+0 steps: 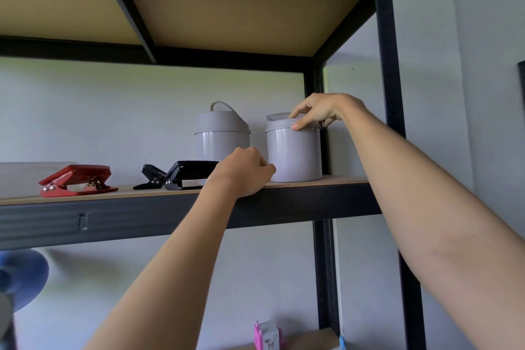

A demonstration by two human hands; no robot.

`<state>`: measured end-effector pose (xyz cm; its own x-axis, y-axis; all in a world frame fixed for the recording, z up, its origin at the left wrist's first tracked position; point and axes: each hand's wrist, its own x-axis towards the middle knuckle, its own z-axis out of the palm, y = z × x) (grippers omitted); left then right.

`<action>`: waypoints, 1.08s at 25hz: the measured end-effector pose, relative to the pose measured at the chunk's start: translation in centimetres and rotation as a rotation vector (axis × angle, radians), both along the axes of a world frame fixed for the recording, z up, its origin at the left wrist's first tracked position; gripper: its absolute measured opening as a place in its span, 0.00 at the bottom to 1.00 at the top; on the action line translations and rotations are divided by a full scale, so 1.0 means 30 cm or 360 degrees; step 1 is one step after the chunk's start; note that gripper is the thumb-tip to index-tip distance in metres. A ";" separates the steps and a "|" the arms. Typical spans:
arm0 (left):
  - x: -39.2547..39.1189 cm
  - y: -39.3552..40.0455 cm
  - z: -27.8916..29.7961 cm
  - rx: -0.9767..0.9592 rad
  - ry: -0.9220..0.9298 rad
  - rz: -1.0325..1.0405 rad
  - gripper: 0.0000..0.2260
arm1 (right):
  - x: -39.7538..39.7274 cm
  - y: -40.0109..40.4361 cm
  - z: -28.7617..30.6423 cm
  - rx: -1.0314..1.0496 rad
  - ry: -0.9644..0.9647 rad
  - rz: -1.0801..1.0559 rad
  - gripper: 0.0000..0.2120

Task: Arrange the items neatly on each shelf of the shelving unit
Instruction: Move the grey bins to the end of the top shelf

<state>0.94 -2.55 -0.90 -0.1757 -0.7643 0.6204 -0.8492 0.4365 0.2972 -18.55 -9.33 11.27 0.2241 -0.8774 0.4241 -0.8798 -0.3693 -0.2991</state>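
Gripping the bin lid, right hand; left hand's curled fingers hidden.

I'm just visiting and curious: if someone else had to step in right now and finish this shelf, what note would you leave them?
Right hand: fingers grip the lid of the near grey plastic lidded bin, at the shelf's right end.
Left hand: curled, resting on the wooden shelf board at the bin's base; whether it holds anything is unclear.
Second grey lidded bin with a handle stands behind and to the left.
Black hole punch and red hole punch lie along the front edge.
Done: punches roughly in line.
Left: settle the bins together; check the lower shelf.
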 end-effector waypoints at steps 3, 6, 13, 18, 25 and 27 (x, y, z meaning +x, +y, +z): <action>0.000 -0.003 0.001 -0.0006 -0.0003 0.0001 0.16 | -0.023 -0.007 0.000 -0.0017 0.0035 -0.0065 0.15; 0.002 -0.010 0.002 -0.0001 -0.0008 0.0002 0.16 | -0.010 -0.033 -0.037 -0.0148 0.0008 -0.0091 0.27; 0.006 -0.015 0.003 -0.0018 -0.0028 0.0009 0.16 | -0.002 -0.083 -0.085 -0.0159 0.0056 -0.0068 0.48; 0.006 -0.010 0.005 -0.0028 -0.0037 0.0020 0.16 | 0.002 -0.082 -0.087 -0.0176 0.0092 -0.0119 0.48; 0.002 0.008 0.010 0.0027 -0.0040 0.0029 0.15 | 0.003 -0.085 -0.107 -0.0214 0.0032 -0.0121 0.45; -0.003 0.027 0.018 -0.0014 -0.0062 0.0084 0.13 | 0.009 -0.065 -0.113 -0.0220 0.0015 -0.0126 0.45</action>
<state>0.85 -1.75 -0.34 -0.1598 -0.7678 0.6205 -0.8819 0.3934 0.2597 -18.28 -11.26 7.88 0.1613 -0.8260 0.5401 -0.9103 -0.3360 -0.2420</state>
